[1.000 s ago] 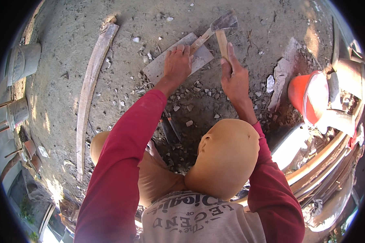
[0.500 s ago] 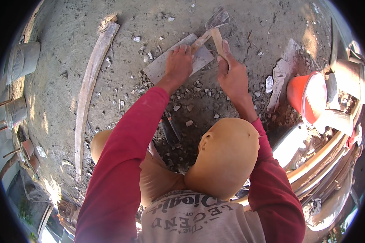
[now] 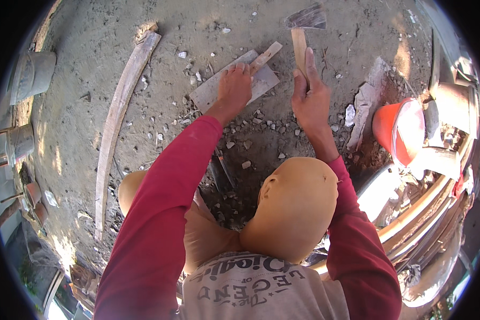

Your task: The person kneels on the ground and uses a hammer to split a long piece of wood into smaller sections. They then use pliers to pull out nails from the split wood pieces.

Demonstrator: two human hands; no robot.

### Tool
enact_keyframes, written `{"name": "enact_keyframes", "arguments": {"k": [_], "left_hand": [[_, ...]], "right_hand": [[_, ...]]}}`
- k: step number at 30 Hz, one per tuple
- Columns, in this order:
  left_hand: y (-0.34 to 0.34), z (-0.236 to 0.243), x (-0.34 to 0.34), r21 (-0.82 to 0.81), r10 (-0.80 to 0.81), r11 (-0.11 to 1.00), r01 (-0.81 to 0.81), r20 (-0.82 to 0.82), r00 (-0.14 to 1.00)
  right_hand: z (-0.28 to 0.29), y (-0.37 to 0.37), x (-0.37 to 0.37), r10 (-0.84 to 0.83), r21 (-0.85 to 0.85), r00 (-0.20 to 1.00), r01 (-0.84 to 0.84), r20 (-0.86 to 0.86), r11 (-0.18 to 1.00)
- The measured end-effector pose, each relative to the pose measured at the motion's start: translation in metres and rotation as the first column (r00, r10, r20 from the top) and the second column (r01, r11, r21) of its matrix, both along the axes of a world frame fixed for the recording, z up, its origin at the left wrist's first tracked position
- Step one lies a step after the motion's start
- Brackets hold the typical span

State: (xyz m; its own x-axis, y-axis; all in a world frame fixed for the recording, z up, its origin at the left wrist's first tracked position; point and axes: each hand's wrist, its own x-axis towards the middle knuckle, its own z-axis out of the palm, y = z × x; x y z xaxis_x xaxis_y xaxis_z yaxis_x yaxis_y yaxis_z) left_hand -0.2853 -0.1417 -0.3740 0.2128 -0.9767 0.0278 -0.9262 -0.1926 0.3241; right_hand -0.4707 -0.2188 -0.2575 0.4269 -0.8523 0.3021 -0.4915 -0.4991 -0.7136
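Note:
My left hand is closed around a short strip of wood, its far end sticking out past my fingers. Under that hand lies a flat grey board, tilted on the dirt. My right hand grips the wooden handle of a hatchet, thumb and index finger stretched along it. The hatchet's broad dark head is beyond the strip and to its right, apart from it.
A long curved plank lies on the left, with several grey buckets beyond it. To the right stand a red bucket and stacked poles. Small stones dot the dirt, and a dark tool lies between my legs.
The hatchet has moved away from the strip of wood, outward and to the right, and its head has turned. My left hand stays nearly in place on the board.

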Motion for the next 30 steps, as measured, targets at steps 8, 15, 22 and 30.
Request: {"name": "enact_keyframes", "arguments": {"k": [8, 15, 22, 30], "left_hand": [[-0.005, 0.005, -0.006, 0.031, -0.002, 1.000, 0.004, -0.048, 0.999], [-0.005, 0.001, -0.003, -0.014, 0.004, 1.000, -0.004, 0.001, 1.000], [-0.008, -0.001, -0.001, -0.024, -0.002, 1.000, 0.003, 0.060, 0.998], [-0.013, 0.005, -0.003, 0.031, 0.016, 0.999, -0.015, -0.007, 1.000]], "right_hand": [[-0.058, 0.011, -0.024, 0.087, 0.130, 0.943, -0.047, -0.320, 0.990], [-0.034, 0.014, -0.011, 0.005, -0.182, 1.000, -0.004, 0.007, 0.983], [-0.039, 0.013, -0.018, 0.067, 0.146, 0.955, -0.025, -0.289, 0.989], [-0.050, 0.013, -0.025, 0.026, 0.242, 0.980, 0.022, -0.196, 0.970]]}}
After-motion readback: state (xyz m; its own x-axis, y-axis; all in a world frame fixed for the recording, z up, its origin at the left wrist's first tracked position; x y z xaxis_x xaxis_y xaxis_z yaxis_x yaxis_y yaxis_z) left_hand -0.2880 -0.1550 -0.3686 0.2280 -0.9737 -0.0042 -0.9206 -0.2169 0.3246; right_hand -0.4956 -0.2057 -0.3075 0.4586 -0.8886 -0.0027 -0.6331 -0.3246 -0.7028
